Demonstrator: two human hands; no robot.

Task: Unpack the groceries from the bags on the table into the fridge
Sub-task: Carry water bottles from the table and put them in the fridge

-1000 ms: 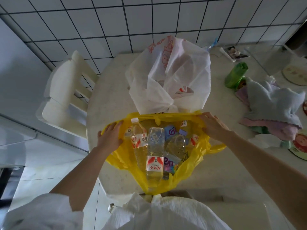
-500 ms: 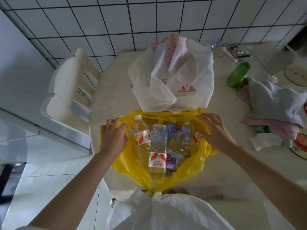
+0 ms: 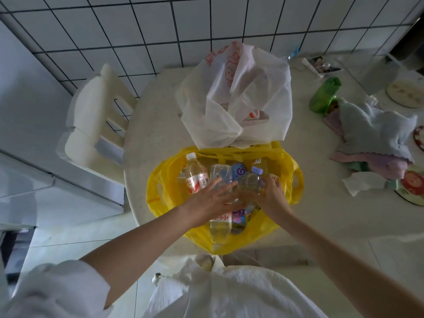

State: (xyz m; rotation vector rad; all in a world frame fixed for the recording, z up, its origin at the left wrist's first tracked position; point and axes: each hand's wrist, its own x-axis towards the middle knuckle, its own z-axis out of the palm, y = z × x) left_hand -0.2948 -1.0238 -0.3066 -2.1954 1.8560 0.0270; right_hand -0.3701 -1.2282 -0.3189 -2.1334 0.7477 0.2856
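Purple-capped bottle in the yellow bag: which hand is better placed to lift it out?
Probably the right hand: its fingers already curl against the purple-capped bottle. The left hand lies flat over the neighbouring bottle.

wall (image 3: 142, 21): white tile, dark grout; chair (image 3: 96, 118): white, beside table (image 3: 156, 125); floor (image 3: 57, 237): pale

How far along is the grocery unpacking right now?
Barely started. Both hands are inside the yellow bag: the left hand lies over the bottles, the right hand reaches a purple-capped bottle. The white bag looks untouched, and nothing visibly sits unpacked.
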